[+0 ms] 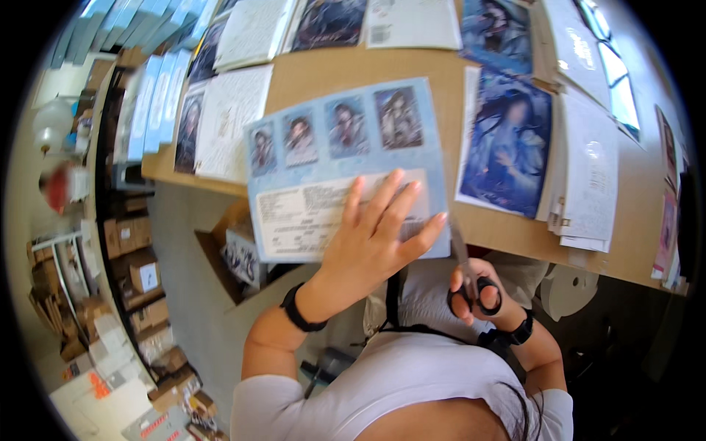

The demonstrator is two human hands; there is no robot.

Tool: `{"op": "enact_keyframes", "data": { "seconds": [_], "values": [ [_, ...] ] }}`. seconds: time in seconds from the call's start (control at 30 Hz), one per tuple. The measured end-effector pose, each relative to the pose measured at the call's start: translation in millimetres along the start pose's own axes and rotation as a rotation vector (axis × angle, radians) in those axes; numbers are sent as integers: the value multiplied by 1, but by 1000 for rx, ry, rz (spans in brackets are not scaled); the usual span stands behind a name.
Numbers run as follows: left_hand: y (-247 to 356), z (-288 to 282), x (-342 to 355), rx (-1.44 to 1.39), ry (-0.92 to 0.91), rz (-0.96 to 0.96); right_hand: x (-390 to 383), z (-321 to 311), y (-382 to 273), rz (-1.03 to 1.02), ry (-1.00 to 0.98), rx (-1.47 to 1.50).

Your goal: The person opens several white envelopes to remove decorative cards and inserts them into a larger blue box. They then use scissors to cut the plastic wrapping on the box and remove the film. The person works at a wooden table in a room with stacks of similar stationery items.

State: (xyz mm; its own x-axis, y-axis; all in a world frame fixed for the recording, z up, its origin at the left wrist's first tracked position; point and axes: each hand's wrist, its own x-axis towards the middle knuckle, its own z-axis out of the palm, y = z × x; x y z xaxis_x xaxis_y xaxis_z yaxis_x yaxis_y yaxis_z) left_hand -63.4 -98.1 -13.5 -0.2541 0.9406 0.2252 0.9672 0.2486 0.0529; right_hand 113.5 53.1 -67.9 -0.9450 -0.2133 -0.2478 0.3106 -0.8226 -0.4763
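Note:
A pale blue printed sheet [288, 180] lies at the front edge of the table, with four small illustrated cards along its top and a white text panel below. My left hand [371, 231] rests on the panel, fingers spread and pointing away from me. Below the sheet's right corner, my right hand [474, 290] grips black-handled scissors [461, 246], their blades pointing up beside the sheet's right edge.
Stacks of white papers [588, 176] and glossy blue art prints [507, 147] line the wooden table [375, 66]. Pale blue boxes [147, 106] stand at top left. An open cardboard box [217, 261] sits below the table edge. Shelves with cartons [129, 235] fill the left side.

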Motion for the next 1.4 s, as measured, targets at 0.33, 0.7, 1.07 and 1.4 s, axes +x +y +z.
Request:
{"op": "enact_keyframes", "data": {
  "seconds": [0.33, 0.7, 1.07, 1.4],
  "values": [
    [1, 0, 2, -28, 3, -5, 1, -3, -10, -33, -67, -20],
    [4, -7, 4, -82, -47, -8, 9, 2, -9, -89, -112, 44],
    [7, -9, 8, -81, -76, -5, 12, -2, -6, -125, -121, 20],
    [6, -7, 8, -81, -46, -10, 14, 1, -10, -96, -87, -18]
  ]
}}
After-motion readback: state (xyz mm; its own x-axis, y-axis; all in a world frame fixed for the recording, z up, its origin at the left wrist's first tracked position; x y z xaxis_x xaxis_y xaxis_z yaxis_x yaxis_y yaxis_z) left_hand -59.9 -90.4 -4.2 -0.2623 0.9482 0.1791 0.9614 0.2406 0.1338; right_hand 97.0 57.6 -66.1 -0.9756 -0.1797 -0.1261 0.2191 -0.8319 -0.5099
